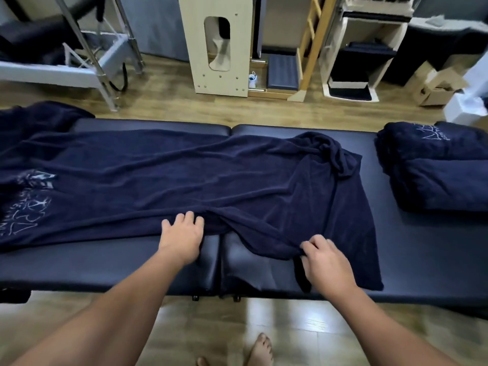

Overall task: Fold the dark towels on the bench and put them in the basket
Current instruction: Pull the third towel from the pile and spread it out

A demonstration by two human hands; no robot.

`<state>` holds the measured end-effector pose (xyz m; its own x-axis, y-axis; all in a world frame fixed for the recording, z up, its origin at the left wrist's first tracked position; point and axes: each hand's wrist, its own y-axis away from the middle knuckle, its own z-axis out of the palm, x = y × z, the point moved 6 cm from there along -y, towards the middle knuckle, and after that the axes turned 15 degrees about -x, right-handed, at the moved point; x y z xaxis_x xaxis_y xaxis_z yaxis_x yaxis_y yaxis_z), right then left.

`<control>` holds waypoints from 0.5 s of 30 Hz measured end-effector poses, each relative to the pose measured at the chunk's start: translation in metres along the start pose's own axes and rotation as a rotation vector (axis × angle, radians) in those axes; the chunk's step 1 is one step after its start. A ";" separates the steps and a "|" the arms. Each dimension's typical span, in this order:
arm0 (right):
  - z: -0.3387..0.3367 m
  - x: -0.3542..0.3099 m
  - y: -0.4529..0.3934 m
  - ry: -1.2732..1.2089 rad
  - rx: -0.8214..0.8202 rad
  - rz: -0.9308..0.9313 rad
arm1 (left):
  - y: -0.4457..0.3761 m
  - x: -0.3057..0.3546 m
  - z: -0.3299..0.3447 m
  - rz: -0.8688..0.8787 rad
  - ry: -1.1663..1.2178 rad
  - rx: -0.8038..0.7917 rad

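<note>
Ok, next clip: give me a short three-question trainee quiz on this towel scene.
1. True or false: the towel spread on the bench is already folded.
2. Which hand pinches the towel's near edge? A) left hand B) right hand
3. Fill in: the folded towels sit at the bench's ___ end.

Key
1. False: it lies open and wrinkled, bunched near its right end.
2. B. The left hand rests on the towel, fingers spread.
3. Right.
</note>
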<state>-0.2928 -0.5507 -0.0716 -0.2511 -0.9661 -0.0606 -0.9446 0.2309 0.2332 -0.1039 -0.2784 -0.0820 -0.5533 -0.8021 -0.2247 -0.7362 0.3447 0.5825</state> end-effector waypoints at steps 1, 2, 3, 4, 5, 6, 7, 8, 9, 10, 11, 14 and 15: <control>0.002 -0.006 -0.005 0.032 -0.002 0.015 | -0.003 -0.009 0.007 -0.033 -0.004 -0.002; 0.003 -0.012 -0.009 0.056 -0.013 0.026 | -0.006 -0.018 0.011 -0.052 -0.003 0.010; 0.005 -0.021 -0.011 0.066 -0.030 0.033 | -0.009 -0.024 0.014 -0.049 0.001 0.027; 0.007 -0.027 -0.013 0.064 -0.039 0.031 | -0.010 -0.029 0.014 -0.026 0.004 0.047; 0.006 -0.033 -0.014 0.053 -0.040 0.035 | -0.011 -0.033 0.011 0.001 -0.010 0.068; 0.007 -0.038 -0.014 0.031 -0.040 0.049 | -0.012 -0.039 0.009 0.018 -0.029 0.082; 0.006 -0.041 -0.014 0.003 -0.034 0.066 | -0.012 -0.045 0.008 0.032 -0.032 0.095; 0.007 -0.044 -0.012 -0.022 -0.010 0.069 | -0.011 -0.052 0.007 0.047 -0.009 0.112; 0.008 -0.045 -0.008 -0.045 0.012 0.061 | -0.010 -0.060 0.007 0.069 0.037 0.139; 0.009 -0.045 -0.003 -0.067 0.031 0.045 | -0.009 -0.066 0.008 0.099 0.101 0.169; 0.011 -0.046 0.003 -0.081 0.029 0.026 | -0.006 -0.072 0.010 0.137 0.173 0.178; 0.024 -0.045 0.024 -0.051 -0.106 -0.028 | 0.005 -0.086 0.022 0.245 0.331 0.045; 0.029 -0.044 0.031 -0.027 -0.195 -0.031 | 0.009 -0.092 0.025 0.256 0.394 -0.034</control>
<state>-0.3171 -0.4980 -0.0894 -0.2301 -0.9684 -0.0961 -0.8938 0.1713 0.4144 -0.0697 -0.1890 -0.0759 -0.5206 -0.8197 0.2389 -0.5783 0.5444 0.6076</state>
